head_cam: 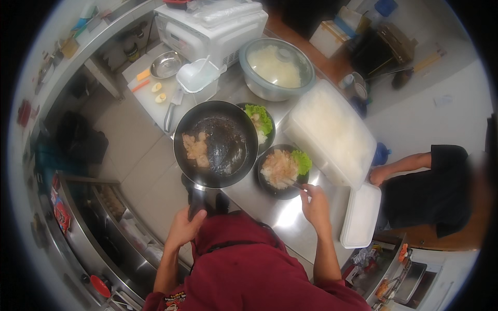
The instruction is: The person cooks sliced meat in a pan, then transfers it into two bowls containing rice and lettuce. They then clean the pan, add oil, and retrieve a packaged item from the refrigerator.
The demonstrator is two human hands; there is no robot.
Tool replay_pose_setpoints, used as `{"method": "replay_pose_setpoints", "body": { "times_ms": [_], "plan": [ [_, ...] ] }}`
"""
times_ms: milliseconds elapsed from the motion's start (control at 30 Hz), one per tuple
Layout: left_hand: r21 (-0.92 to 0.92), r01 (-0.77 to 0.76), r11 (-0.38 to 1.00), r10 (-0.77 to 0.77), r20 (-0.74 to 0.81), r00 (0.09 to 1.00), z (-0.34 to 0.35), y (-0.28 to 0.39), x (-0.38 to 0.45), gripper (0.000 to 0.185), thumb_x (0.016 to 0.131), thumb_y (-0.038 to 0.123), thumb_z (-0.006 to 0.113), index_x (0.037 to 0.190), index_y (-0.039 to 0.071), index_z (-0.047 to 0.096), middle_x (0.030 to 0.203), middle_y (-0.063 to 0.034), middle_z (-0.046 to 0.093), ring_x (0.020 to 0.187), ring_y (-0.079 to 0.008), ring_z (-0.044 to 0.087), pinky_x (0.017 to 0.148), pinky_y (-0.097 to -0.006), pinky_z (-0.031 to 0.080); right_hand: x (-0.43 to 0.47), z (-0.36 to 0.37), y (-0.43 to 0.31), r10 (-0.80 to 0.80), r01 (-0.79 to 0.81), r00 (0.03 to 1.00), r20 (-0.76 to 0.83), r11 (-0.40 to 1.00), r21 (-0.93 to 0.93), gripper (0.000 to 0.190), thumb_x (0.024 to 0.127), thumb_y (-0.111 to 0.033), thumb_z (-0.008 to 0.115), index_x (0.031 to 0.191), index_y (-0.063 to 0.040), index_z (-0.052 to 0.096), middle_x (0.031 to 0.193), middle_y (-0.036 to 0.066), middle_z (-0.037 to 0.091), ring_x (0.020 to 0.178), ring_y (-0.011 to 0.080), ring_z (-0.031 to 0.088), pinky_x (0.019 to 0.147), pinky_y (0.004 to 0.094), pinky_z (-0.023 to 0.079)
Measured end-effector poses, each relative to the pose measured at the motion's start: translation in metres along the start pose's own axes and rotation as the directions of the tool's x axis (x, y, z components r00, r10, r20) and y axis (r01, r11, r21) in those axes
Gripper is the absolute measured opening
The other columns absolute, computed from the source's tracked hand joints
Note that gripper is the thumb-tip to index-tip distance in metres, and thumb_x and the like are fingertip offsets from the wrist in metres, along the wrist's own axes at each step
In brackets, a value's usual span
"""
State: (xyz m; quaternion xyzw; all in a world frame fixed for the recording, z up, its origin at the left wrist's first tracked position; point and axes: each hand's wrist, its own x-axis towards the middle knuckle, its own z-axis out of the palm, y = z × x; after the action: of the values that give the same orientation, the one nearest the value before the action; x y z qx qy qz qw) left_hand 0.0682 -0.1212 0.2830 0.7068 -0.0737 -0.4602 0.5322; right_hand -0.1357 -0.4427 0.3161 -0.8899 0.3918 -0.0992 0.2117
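My left hand (185, 226) grips the handle of a black frying pan (229, 124), which is held out in front of me. Browned meat slices (196, 149) lie on the pan's left side; the rest of its base shows an oily sheen. With my right hand (316, 207) I hold chopsticks (296, 185), their tips at the meat in a dark bowl (279, 193). That bowl holds rice (269, 172) topped with meat and a green lettuce leaf (302, 162). A second dark bowl (271, 137) with lettuce, rice and meat is partly hidden behind the pan.
A knife (173, 110), halved boiled eggs (160, 97) and a steel bowl (166, 65) rest on a white cutting board (142, 103). Beyond stand a lidded rice tub (277, 93), a large plastic container (330, 132) and a white microwave (218, 35). Another person (428, 194) stands at right.
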Motion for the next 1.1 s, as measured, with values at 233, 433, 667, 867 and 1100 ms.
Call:
{"method": "replay_pose_setpoints", "body": {
  "times_ms": [233,433,667,867,1100],
  "plan": [
    [0.081,-0.069,0.994,0.069,0.002,0.998,0.007,-0.001,-0.002,0.030,0.097,0.033,0.063,0.097,0.003,0.062,0.069,0.0017,0.057,0.060,-0.0081,0.052,0.054,-0.0278,0.044,0.008,-0.036,-0.033,-0.020,0.020,1.000,-0.001,1.000,0.017,0.027,0.093,-0.019,0.064,0.114,-0.001,0.066,0.103,0.020,0.067,0.093,0.0329,0.068,0.080,0.0402,0.052],
    [0.106,-0.083,0.991,0.072,0.106,0.992,0.020,0.003,-0.005,0.033,0.096,0.034,0.064,0.100,0.001,0.063,0.074,-0.0034,0.060,0.069,-0.0129,0.055,0.065,-0.0318,0.048,0.027,-0.003,-0.091,-0.171,0.153,0.984,0.057,0.958,0.242,0.027,0.093,-0.017,0.065,0.114,0.000,0.065,0.104,0.020,0.067,0.093,0.0320,0.069,0.080,0.0371,0.053],
    [0.174,-0.118,0.978,0.084,0.190,0.978,0.032,0.004,-0.007,0.035,0.095,0.037,0.064,0.099,0.002,0.064,0.075,-0.0064,0.062,0.071,-0.0144,0.057,0.069,-0.0326,0.048,0.054,0.034,-0.110,-0.194,0.167,0.980,0.046,0.925,0.341,0.025,0.094,-0.016,0.064,0.110,0.001,0.067,0.097,0.020,0.068,0.086,0.0299,0.068,0.076,0.0360,0.052],
    [0.185,-0.123,0.975,0.098,0.141,0.985,0.037,0.001,-0.005,0.036,0.095,0.038,0.064,0.098,0.002,0.064,0.074,-0.0060,0.061,0.070,-0.0144,0.059,0.068,-0.0326,0.049,0.055,0.019,-0.088,-0.124,0.135,0.991,-0.055,0.860,0.491,0.021,0.093,-0.018,0.067,0.105,-0.002,0.071,0.081,0.012,0.065,0.070,0.0221,0.061,0.068,0.0310,0.049],
    [0.082,-0.022,0.996,0.021,0.014,1.000,0.014,0.000,-0.002,0.032,0.096,0.034,0.063,0.096,0.001,0.062,0.071,-0.0016,0.059,0.061,-0.0106,0.055,0.056,-0.0305,0.046,0.030,-0.023,-0.039,-0.087,0.107,0.990,-0.114,0.978,0.179,0.019,0.093,-0.012,0.064,0.107,-0.001,0.070,0.090,0.012,0.067,0.083,0.0241,0.063,0.076,0.0324,0.048]
  ]
}}
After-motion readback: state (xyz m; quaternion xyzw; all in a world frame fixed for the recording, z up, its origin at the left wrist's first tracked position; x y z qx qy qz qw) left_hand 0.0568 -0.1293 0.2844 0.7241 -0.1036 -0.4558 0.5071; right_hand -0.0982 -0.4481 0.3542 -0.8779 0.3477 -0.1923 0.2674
